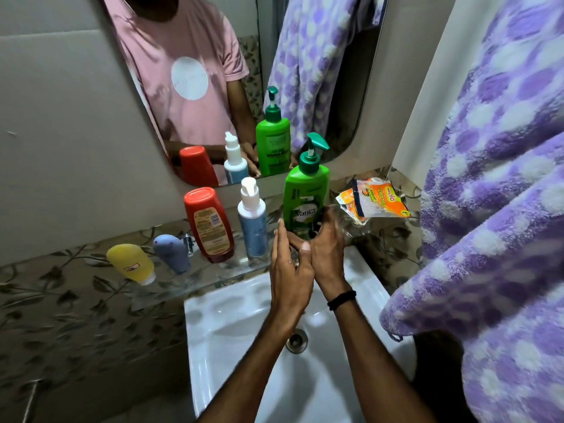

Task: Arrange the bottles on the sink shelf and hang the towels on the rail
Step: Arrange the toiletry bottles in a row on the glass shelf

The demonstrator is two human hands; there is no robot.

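A tall green pump bottle (305,193) stands upright on the glass shelf (195,285) above the sink. My right hand (328,251) wraps its lower part from the right. My left hand (290,270) touches the bottle's base from the left, fingers straight. To the left along the shelf stand a white and blue pump bottle (252,221), a red bottle on its cap (209,225), a small blue-grey bottle (171,253) and a yellow bottle (131,263). A purple dotted towel (500,193) hangs at the right.
Scrub pad packets (377,201) lie on the shelf's right end, close to the green bottle. The white sink (232,331) with its drain (296,340) is below my arms. A mirror (213,87) behind the shelf reflects the bottles.
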